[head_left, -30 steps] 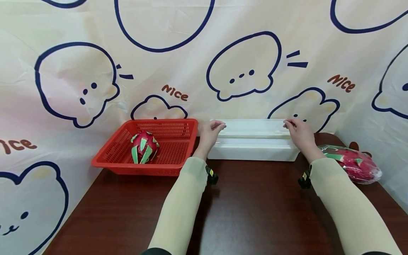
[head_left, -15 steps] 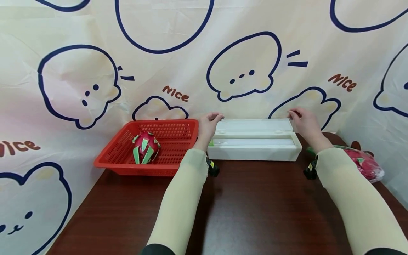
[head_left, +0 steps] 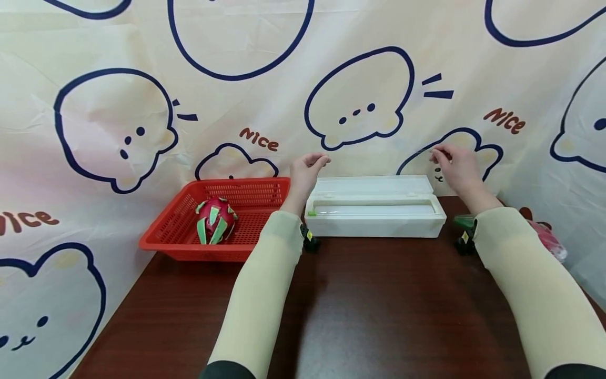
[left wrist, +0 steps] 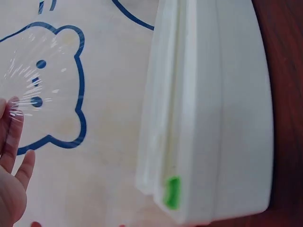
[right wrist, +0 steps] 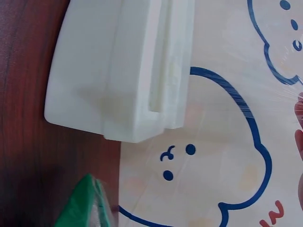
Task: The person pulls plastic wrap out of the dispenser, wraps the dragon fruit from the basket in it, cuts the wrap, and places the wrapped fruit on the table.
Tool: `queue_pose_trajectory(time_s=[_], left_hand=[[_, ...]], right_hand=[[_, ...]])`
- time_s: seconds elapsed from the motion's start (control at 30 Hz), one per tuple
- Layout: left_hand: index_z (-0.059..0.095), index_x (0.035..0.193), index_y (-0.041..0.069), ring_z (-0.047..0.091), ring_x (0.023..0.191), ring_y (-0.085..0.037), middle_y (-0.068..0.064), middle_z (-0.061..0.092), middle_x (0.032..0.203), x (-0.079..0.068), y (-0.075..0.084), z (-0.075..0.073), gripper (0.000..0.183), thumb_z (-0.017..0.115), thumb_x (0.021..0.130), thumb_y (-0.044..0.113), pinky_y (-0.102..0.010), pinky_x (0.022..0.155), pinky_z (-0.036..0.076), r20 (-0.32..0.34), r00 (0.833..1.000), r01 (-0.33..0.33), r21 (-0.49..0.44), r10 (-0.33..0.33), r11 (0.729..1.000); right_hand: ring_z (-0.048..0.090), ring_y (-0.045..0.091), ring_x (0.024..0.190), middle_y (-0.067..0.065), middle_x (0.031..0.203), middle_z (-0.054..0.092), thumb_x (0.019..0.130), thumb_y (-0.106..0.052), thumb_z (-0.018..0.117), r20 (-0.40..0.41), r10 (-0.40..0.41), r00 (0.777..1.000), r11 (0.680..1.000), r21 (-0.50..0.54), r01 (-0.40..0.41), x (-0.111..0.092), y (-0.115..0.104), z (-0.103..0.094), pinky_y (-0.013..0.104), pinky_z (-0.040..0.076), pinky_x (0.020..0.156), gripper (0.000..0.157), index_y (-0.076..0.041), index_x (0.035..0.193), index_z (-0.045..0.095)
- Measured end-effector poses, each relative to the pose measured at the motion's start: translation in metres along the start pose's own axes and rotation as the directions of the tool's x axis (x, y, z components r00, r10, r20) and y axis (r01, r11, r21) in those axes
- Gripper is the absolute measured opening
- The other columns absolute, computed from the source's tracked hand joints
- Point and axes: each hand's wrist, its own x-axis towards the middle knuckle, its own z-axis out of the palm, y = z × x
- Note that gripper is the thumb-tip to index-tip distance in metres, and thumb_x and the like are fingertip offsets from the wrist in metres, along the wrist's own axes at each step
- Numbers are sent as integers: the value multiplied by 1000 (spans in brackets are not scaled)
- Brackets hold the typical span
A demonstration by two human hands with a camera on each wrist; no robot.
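Note:
Clear cling film, creased near the fingers, is stretched between my two hands above a white cling film dispenser. My left hand pinches the film's left corner above the dispenser's left end. On the other side, my right hand pinches the right corner; in the right wrist view only its fingertips show. The dispenser's lid is raised at the back, and the film roll shows inside. A green piece sits at the dispenser's left end.
Left of the dispenser stands a red plastic basket with a dragon fruit in it. A film-wrapped dragon fruit lies at the right, mostly behind my right sleeve. A patterned cloth hangs behind the brown table.
Both hands have risen from the dispenser, drawing the cling film up, and the right hand has moved slightly right. The dispenser's opening and roll have come into view.

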Motion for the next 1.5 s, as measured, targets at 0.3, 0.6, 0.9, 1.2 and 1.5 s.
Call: queue_pose_trajectory(time_s=[0.3,0.6,0.9,1.2,1.5], left_hand=[[72,106,5,63,96,-16,-3,72,100,7,15,-12,20,66,93,20,-26,87,49,13,994,-113,46,113,993],[73,104,7,61,88,-14,-6,71,97,23,37,-25,20,68,92,23,-25,81,47,79,992,-107,100,99,989],[73,104,8,62,92,-18,-2,71,95,35,67,-28,19,69,92,21,-25,83,48,136,983,-136,115,120,984],[73,103,2,63,89,-16,-3,72,93,40,86,-28,20,69,92,19,-23,80,47,82,980,-185,76,179,980],[73,105,1,61,85,-16,-4,71,92,37,102,-31,21,69,91,17,-23,79,48,62,965,-257,52,253,965]], right_hand=[[62,33,91,22,99,67,103,-17,50,-41,-55,998,998,-43,54,10,-16,-12,14,39,72,28,4,112,66],[60,33,96,23,106,65,104,-22,46,-24,-25,999,999,-46,24,19,-32,-26,37,50,86,34,4,118,63],[60,31,95,21,105,67,104,-22,45,-53,-30,998,996,-90,25,31,-43,-45,33,49,87,34,3,119,64],[59,21,90,20,104,68,104,-22,46,-102,-89,991,990,-117,77,39,-55,-61,13,43,82,34,2,118,64],[43,-14,77,17,105,69,103,-25,47,-133,-109,985,988,-122,93,40,-64,-75,9,42,82,34,0,120,65]])
